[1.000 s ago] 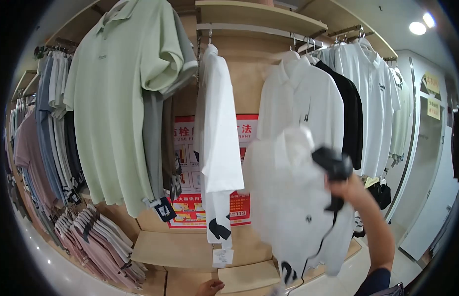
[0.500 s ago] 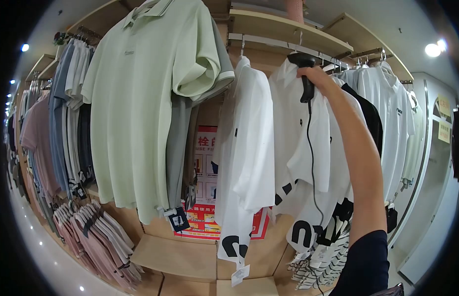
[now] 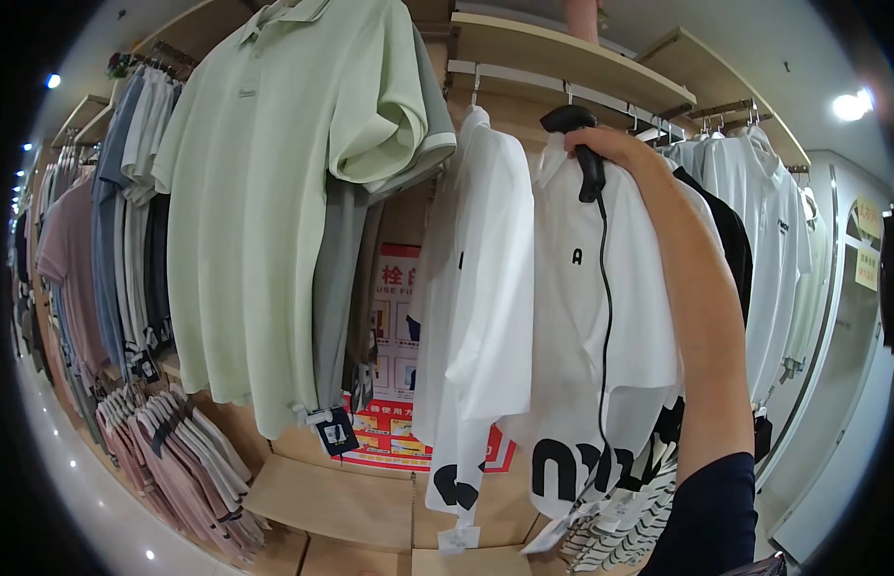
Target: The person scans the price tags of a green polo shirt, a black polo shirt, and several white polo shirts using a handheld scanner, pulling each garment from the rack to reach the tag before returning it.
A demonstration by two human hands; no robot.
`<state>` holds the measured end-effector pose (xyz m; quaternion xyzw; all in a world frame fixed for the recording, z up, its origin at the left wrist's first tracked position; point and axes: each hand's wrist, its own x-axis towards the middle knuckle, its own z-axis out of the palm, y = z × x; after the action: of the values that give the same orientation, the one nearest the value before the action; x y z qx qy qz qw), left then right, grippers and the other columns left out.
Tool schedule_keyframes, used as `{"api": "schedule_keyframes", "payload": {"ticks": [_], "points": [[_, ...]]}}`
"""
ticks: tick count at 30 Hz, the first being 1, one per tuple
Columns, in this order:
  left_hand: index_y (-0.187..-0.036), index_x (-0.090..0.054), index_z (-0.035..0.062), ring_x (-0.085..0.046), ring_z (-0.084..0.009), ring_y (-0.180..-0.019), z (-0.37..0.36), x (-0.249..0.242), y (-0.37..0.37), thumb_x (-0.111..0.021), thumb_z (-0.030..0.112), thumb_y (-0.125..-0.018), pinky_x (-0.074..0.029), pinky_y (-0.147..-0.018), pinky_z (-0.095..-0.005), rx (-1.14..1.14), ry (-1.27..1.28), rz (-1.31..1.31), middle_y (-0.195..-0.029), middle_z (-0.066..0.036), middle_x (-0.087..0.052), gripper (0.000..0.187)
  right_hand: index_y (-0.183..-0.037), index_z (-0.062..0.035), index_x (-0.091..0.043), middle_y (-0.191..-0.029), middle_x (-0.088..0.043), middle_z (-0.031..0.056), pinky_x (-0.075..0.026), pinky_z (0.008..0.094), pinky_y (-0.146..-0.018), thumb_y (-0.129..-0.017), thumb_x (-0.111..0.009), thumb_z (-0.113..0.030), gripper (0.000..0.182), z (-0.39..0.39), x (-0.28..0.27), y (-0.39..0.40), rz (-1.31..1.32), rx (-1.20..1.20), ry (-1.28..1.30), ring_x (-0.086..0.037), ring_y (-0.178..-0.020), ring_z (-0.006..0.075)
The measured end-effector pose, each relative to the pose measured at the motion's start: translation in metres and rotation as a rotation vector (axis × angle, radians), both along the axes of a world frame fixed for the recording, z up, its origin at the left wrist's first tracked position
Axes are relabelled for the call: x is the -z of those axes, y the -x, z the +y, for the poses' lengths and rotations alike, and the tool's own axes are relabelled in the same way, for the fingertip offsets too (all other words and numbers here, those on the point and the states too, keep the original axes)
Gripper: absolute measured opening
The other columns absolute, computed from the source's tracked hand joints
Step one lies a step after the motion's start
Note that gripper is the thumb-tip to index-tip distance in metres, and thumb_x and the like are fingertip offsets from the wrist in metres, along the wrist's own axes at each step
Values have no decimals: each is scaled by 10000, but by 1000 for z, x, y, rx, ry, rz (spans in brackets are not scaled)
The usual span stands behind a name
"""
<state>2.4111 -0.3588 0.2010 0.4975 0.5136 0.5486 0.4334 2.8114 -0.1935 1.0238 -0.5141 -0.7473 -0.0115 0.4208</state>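
Reaching up from the lower right, my right hand (image 3: 615,147) is closed around the handle of a black corded barcode scanner (image 3: 568,119). The scanner's head overlaps the collar area of a white polo shirt (image 3: 559,307), which hangs facing me with a small black "A" on its chest and large black lettering at the hem. A black cord (image 3: 607,326) runs from the handle down the shirt front. Just left hangs another white shirt (image 3: 502,278), seen side-on, with a paper tag (image 3: 458,540) at its bottom. My left hand is out of view.
A pale green polo (image 3: 265,211) hangs large at the left front, with a dark tag (image 3: 338,433) below. More shirts hang on the right rail (image 3: 745,211). Pink garments (image 3: 173,461) fill a low rack. Behind is a red-and-white poster (image 3: 397,365); a wooden shelf (image 3: 562,53) juts above.
The white polo by the scanner has turned to face me more squarely, showing its "A" and hem lettering. My right hand and the scanner have shifted slightly left.
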Motion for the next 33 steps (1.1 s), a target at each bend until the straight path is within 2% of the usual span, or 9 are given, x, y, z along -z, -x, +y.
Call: {"api": "schedule_keyframes", "payload": {"ticks": [5, 8, 10, 12, 20, 25, 28, 30, 33], "points": [[-949, -646, 40, -549, -119, -577, -4, 7, 4, -597, 158, -945, -450, -523, -281, 8, 78, -100, -684, -39, -608, 127, -900, -33, -714, -929, -685, 94, -478, 307, -808, -732, -699, -347, 357, -4, 0, -4, -68, 117, -40, -607, -923, 178], [-929, -637, 26, -553, -114, -582, 20, 105, 7, -582, 136, -952, -460, -534, -272, -116, -151, 176, -686, -41, -614, 125, -924, -57, -726, -931, -702, 79, -487, 329, -770, -749, -687, -356, 348, -33, 15, -5, 20, 162, -242, -634, -875, 202], [-924, -637, 20, -557, -112, -577, -5, 35, 16, -574, 115, -951, -463, -524, -265, 19, -33, 146, -688, -40, -617, 117, -932, -57, -729, -921, -719, 59, -500, 336, -711, -780, -675, -356, 340, -58, 14, -24, -316, 243, -487, -652, -766, 211], [-887, -634, 15, -580, -117, -604, -17, 42, 23, -590, 133, -948, -481, -555, -273, 113, 87, 20, -700, -47, -626, 141, -949, -73, -709, -850, -710, 37, -503, 266, -627, -879, -620, -297, 251, -127, 61, 16, 91, -150, -425, -636, -671, 132], [-885, -635, 31, -563, -77, -599, -18, -8, 24, -586, 120, -957, -471, -551, -238, 178, 190, -68, -692, -13, -613, 124, -956, -48, -577, -766, -581, 46, -486, 240, -529, -818, -687, -117, 189, -193, 280, 69, 198, -208, -200, -586, -604, 113], [-897, -635, 45, -584, -79, -620, -16, -1, 17, -589, 109, -954, -484, -563, -230, 265, 186, -95, -711, -11, -625, 97, -1233, 9, -541, -1055, -646, 73, -506, 323, -834, -791, -771, -31, 500, -182, 404, 68, 79, -173, -177, -621, -881, 146], [-903, -635, 46, -600, -79, -643, -14, 21, 12, -592, 131, -963, -491, -572, -235, 352, 109, -79, -721, -7, -634, 112, -1228, 4, -593, -1050, -672, 58, -516, 281, -801, -789, -783, -10, 479, -172, 383, 53, 125, -21, -298, -622, -875, 119], [-886, -627, 42, -593, -95, -650, -18, 11, 7, -619, 139, -952, -497, -585, -260, 397, 147, -121, -726, -13, -626, 118, -1085, 8, -671, -865, -690, 38, -507, 253, -654, -809, -794, -101, 321, -181, 304, 66, 396, -32, -194, -617, -704, 95], [-900, -639, 31, -589, -93, -623, -26, 1, 4, -597, 157, -957, -489, -563, -252, 370, 145, -96, -713, -21, -635, 144, -926, -4, -700, -641, -605, -1, -437, 263, -493, -803, -792, -259, 298, -173, 191, 75, 184, 98, -488, -536, -515, 87]]}}
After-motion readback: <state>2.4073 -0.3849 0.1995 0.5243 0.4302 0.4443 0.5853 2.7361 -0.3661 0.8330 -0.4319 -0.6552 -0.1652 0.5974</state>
